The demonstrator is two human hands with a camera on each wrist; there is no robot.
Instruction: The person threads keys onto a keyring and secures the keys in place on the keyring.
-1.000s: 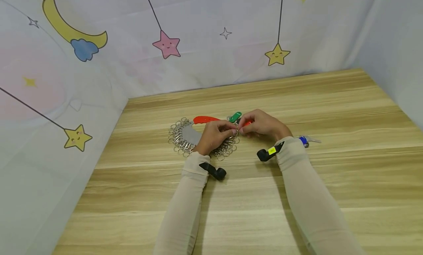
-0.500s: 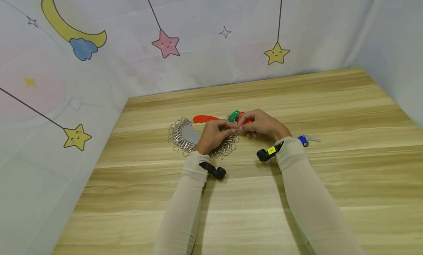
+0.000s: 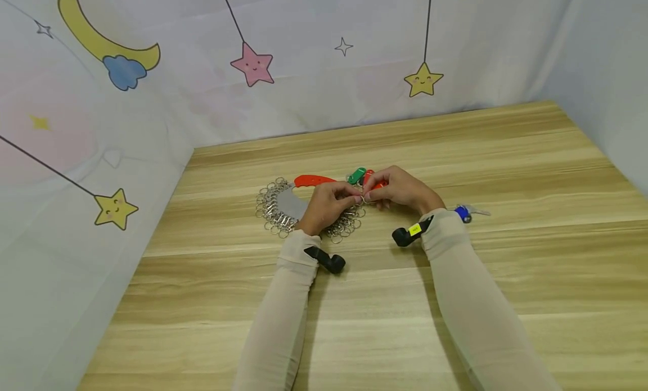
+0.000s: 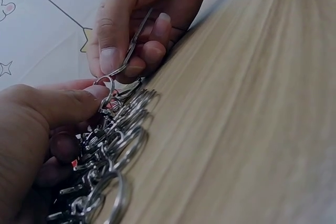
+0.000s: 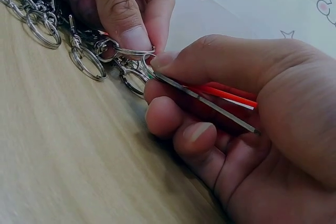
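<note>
My left hand (image 3: 326, 205) pinches a metal split ring (image 5: 134, 52) between thumb and forefinger, at the right side of a grey plate (image 3: 289, 203) with a red handle (image 3: 311, 180). Rings on small clasps (image 4: 118, 145) fringe the plate's edge. Fingertips nearly meeting the left ones, my right hand (image 3: 402, 188) pinches a key (image 5: 212, 106) near its own small ring (image 5: 148, 62). A red tag (image 5: 226, 96) runs alongside the key within the right hand. Whether the two rings are linked, I cannot tell.
A green key tag (image 3: 357, 175) lies just behind the hands. To the right, by the right cuff, lies a blue-tagged key (image 3: 463, 212). Everything sits on a wood-grain table (image 3: 374, 312), with a printed cloth (image 3: 314, 93) behind it.
More red tag shows behind my right fingers than a second ago. Both hands stay together at nearly the same spot, and the head view tilts slightly.
</note>
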